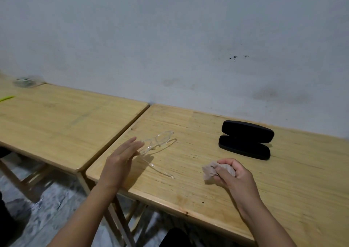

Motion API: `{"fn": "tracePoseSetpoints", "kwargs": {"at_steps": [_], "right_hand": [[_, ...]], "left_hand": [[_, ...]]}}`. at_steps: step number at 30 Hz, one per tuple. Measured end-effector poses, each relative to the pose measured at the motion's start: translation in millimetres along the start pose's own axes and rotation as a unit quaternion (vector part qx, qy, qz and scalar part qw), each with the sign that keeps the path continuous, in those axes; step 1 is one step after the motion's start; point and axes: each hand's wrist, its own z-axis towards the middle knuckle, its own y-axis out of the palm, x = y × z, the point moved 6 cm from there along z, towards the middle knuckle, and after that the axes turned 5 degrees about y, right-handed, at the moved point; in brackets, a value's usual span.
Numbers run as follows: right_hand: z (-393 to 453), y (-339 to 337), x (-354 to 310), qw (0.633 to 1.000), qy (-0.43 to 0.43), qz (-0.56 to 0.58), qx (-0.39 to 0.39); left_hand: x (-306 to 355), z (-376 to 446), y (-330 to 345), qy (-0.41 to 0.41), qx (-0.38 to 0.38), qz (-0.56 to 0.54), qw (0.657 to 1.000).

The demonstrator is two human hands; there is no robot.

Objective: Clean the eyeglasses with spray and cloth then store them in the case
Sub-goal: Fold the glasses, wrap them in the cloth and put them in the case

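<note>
Head view, the only 1. Clear-framed eyeglasses [157, 142] lying on the tabletop [283, 180] near its left edge, temples unfolded, 1 temple pointing toward the front edge. Left hand [120, 158] spread wide, fingers flat, fingertips at the near lens, gripping nothing. Right hand [233, 173] closed around a crumpled beige cloth [211, 171], resting toward the front edge. Black case [245, 140] lying open toward the back edge, well apart from the eyeglasses. No spray bottle in sight.

Likely risks: a flat push from the left hand sliding the frame off the left edge into the gap beside the neighbouring table; bare fingertips smearing the lens; pressing on the splayed temple and bending it.
</note>
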Motion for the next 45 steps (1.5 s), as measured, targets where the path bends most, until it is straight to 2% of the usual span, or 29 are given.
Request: {"fn": "tracePoseSetpoints", "kwargs": {"at_steps": [5, 11, 16, 20, 24, 26, 29, 32, 34, 40, 45], "right_hand": [[-1, -14, -5, 1.000, -0.009, 0.001, 0.018], [-4, -38, -12, 0.999, -0.014, 0.031, 0.039], [-6, -62, -19, 0.998, -0.021, 0.054, 0.035], [-3, -78, -20, 0.998, -0.017, 0.052, 0.025], [1, -89, -22, 0.998, -0.014, 0.055, 0.030], [2, -94, -22, 0.998, -0.025, 0.013, 0.055], [2, -101, -24, 0.985, -0.046, -0.116, 0.122], [0, -101, -39, 0.966, -0.113, -0.159, 0.169], [1, -99, -48, 0.966, -0.134, -0.150, 0.165], [14, -92, -55, 0.986, -0.122, -0.030, 0.107], [18, -96, -65, 0.983, -0.157, -0.035, 0.090]], "left_hand": [[59, 23, 4, 0.061, 0.059, -0.055, 0.995], [147, 41, 76, -0.006, -0.079, -0.280, 0.957], [197, 53, 107, 0.003, -0.106, -0.355, 0.929], [214, 63, 113, 0.002, -0.095, -0.350, 0.932], [212, 72, 118, -0.054, -0.092, -0.327, 0.939], [209, 76, 118, -0.082, -0.095, -0.322, 0.938], [206, 85, 113, -0.105, -0.087, -0.315, 0.939], [204, 92, 108, -0.113, -0.080, -0.300, 0.944], [204, 95, 106, -0.109, -0.085, -0.293, 0.946], [219, 99, 102, -0.070, -0.125, -0.320, 0.936], [220, 105, 102, -0.065, -0.164, -0.365, 0.914]]}}
